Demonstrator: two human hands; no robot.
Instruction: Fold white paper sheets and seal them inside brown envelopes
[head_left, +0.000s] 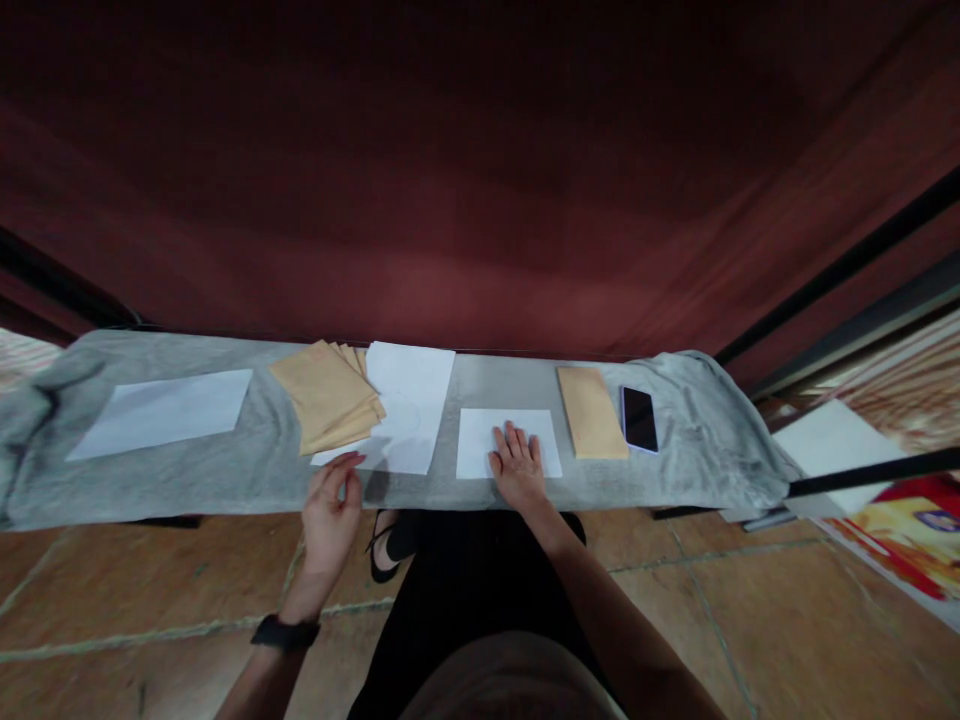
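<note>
My right hand [519,466] lies flat with spread fingers on a white sheet of paper [472,445], which looks folded to a smaller size. My left hand [331,500] hovers by the bench's front edge, fingers loosely bent and thumb apart, with nothing visible in it. Just beyond its fingertips are a fanned stack of brown paper envelopes [322,390] and larger white sheets [411,410], partly covered by the envelopes. To the right of my right hand, a single brown envelope [592,412] rests beside a phone [639,419].
A grey cloth [187,480] covers the long narrow bench. Another white sheet [169,410] lies at its left. Behind hangs a dark red curtain [450,230]. Black metal bars [870,472] stand at the right, near a white board [832,445] and a colourful printed package [919,530].
</note>
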